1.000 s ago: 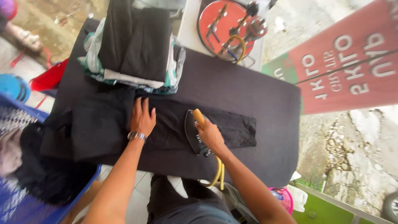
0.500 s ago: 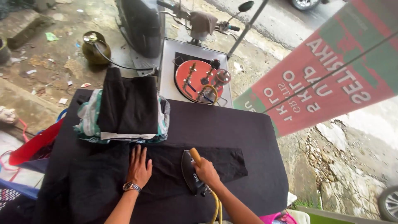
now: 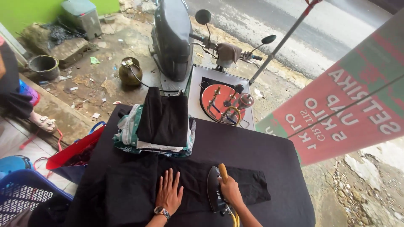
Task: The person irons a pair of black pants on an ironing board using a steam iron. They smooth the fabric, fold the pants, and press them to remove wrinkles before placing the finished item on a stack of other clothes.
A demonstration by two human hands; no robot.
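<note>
- Iron [image 3: 214, 189]: it is dark and sits flat on the black cloth [image 3: 198, 183], near the bottom middle of the view.
- Its long side runs up and down in the view. The pointed tip aims away from the person, toward the pile of folded clothes [image 3: 162, 124]. The back end is near the person's wrist.
- A wooden handle [image 3: 222, 172] runs along the top of the iron, the same way as the iron. A yellow cord [image 3: 234, 218] hangs from the back end.
- The right hand [image 3: 230, 191] is wrapped around the handle, fingers curled tight.
- The left hand [image 3: 169, 194] lies flat on the black cloth, just left of the iron but not touching it. The fingers are straight and a little spread, pointing away from the person. A watch [image 3: 161, 211] is on that wrist.
- The black cloth lies stretched sideways across the dark ironing table [image 3: 269, 159]. One narrow end reaches out to the right of the iron.
- The pile of folded clothes sits at the far side of the table, with a black piece on top.
- Behind the table stands a white box with a round red tray [image 3: 223, 101] of metal parts.
- Farther back are a motorbike [image 3: 176, 38] and a small gas bottle [image 3: 129, 71] on the dirty ground.
- A blue basket [image 3: 25, 193] and a red bag [image 3: 71, 153] sit to the left. A red and green banner [image 3: 349, 109] hangs on the right.
</note>
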